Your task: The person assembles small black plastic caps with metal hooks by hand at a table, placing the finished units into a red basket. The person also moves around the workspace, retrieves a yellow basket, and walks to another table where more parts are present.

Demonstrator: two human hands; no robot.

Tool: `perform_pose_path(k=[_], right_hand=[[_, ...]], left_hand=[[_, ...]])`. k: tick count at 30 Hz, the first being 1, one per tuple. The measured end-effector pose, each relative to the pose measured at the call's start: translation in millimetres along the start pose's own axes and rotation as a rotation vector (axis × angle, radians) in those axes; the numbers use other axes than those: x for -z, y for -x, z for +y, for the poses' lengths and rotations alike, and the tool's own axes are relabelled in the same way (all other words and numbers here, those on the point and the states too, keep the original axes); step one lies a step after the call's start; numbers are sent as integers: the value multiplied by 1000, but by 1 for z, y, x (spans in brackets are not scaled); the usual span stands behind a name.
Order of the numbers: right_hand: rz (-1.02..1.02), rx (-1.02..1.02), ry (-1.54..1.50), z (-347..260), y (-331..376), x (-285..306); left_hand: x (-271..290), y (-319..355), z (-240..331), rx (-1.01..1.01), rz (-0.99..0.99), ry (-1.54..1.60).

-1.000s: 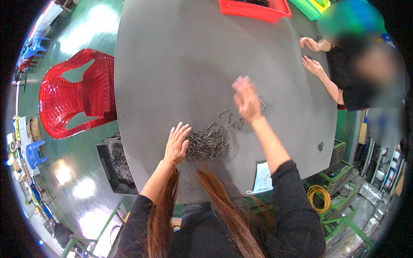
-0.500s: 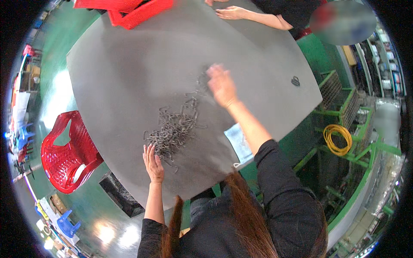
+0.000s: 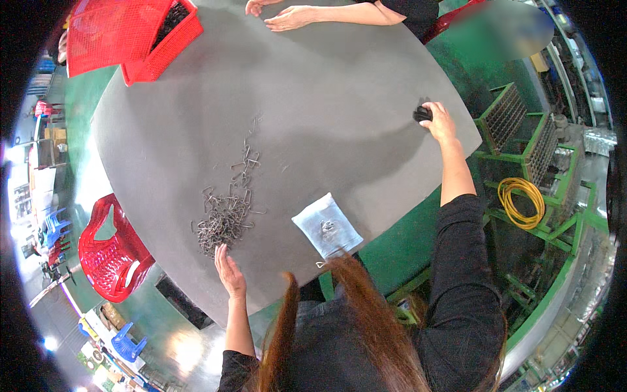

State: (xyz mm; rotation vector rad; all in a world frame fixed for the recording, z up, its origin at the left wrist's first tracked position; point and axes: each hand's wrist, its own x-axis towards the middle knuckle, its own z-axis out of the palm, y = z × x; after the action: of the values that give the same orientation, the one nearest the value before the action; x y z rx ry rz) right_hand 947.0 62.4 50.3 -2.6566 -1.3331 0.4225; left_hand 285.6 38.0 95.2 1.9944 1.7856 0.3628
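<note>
Grey tabletop [image 3: 339, 85] underneath, pinching a black bundle [image 3: 421, 115] in the right grip [image 3: 440, 122] near the right edge, holding the left grip [image 3: 230, 273] empty, fingers together, against or just beside the near-left hooks [image 3: 225, 222], and perhaps risking scattering them by sweeping those fingers sideways.

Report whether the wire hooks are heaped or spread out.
Mostly heaped: the wire hooks form a dense pile beside the left hand, with some trailing away from it.

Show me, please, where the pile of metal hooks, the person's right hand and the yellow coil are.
Pile of metal hooks [image 3: 224, 222], head view: middle of the heap.
Right hand [image 3: 441, 122], head view: back of the hand.
Yellow coil [image 3: 524, 223], head view: lower part of its ring.
</note>
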Motion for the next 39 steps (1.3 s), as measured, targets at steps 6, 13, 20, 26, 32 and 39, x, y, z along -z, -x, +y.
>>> perform_pose_path(k=[6,13,20,26,32,39], right_hand=[[-125,21,-5,7,-17,7],[-243,71,39,5,-22,9],[-373,-28,-144,7,-12,-6],[-488,-119,-714,-120,-28,11],[-596,154,-953,-327,-77,51],[-605,353,-1055,-478,-116,105]], left_hand=[[-17,-22,54,-19,-9,37],[-24,-5,69,-6,-45,47],[-14,7,84,49,-39,95],[12,14,78,86,23,113],[27,35,45,283,61,229],[10,53,7,518,-202,305]])
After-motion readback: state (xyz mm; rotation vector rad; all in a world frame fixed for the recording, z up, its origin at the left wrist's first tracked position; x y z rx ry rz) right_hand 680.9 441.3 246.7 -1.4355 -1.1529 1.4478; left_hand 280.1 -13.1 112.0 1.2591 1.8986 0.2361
